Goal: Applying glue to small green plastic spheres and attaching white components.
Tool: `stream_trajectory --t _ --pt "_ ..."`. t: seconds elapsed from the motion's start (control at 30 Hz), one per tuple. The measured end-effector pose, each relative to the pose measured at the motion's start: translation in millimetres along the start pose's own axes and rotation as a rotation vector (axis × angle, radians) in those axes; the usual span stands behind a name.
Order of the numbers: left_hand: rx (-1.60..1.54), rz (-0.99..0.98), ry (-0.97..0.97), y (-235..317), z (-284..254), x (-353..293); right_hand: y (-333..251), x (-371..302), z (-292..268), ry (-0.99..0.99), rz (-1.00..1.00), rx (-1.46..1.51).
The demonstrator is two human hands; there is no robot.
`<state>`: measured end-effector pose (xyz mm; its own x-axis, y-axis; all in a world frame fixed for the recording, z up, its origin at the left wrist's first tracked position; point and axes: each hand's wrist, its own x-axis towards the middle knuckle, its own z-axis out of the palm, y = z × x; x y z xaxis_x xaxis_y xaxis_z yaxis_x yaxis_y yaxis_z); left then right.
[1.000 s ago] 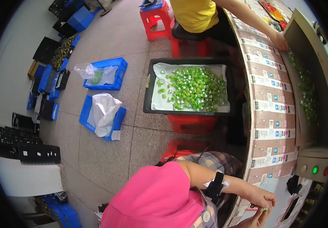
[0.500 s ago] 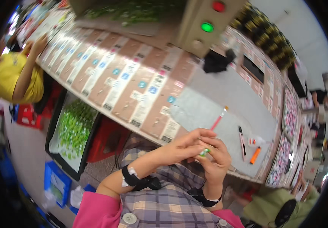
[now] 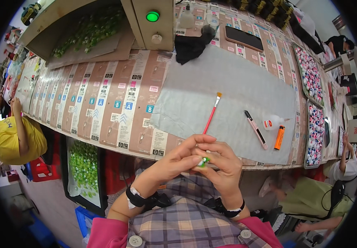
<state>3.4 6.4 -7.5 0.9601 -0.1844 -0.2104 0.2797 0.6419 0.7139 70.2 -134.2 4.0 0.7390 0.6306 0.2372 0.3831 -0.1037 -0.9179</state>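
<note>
Close in front of my body, my two hands meet around a small green and white piece [image 3: 203,161]. It is too small for its kind to be sure. My left hand [image 3: 181,159] pinches it with the thumb from one side, and my right hand [image 3: 224,163] has thumb and fingers closed about its other side. Some fingertips are hidden behind the piece. Just beyond them, a paintbrush [image 3: 212,113] with a red handle and orange-brown bristles lies on a grey sheet [image 3: 186,95]; my fingers cover its lower end.
Right on the sheet lie a pen [image 3: 255,129], a small white bottle [image 3: 272,122] and an orange tube [image 3: 279,137]. Beyond are a black cloth [image 3: 191,47] and a phone [image 3: 243,38]. A metal housing [image 3: 153,35] stands far left. Trays of beads [image 3: 314,136] line the right; people sit both sides.
The view has turned, so the table and its things appear shifted leftward and straighter. Both hands remain together around the green and white piece; its visible side has changed slightly.
</note>
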Motion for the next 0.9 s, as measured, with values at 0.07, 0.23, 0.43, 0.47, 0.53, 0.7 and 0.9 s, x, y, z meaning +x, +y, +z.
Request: stream_trajectory --t 0.07,0.23,0.43,0.47,0.53,0.7,0.9 --pt "-0.001 0.009 -0.005 -1.3 -0.4 0.6 0.8 -0.5 -0.1 0.006 -0.012 0.010" --pt "0.010 0.006 -0.024 0.0 0.3 2.6 1.1 -0.7 -2.4 0.005 -0.026 -0.006" --pt "0.011 0.011 -0.020 0.6 3.1 1.7 0.8 -2.2 -3.7 -0.003 -0.034 -0.011" --pt "0.008 0.010 -0.020 0.3 2.7 1.2 1.0 -2.1 -3.5 -0.004 -0.039 -0.011" --pt "0.008 -0.008 -0.008 1.6 3.0 0.2 1.9 -1.8 -3.6 -0.008 -0.048 -0.013" --pt "0.005 -0.012 -0.009 2.4 1.7 -0.3 -0.3 -1.3 -2.9 -0.007 -0.045 -0.029" --pt "0.037 0.004 -0.023 3.3 3.2 -1.0 -1.2 -1.6 -4.0 -0.003 -0.067 -0.045"
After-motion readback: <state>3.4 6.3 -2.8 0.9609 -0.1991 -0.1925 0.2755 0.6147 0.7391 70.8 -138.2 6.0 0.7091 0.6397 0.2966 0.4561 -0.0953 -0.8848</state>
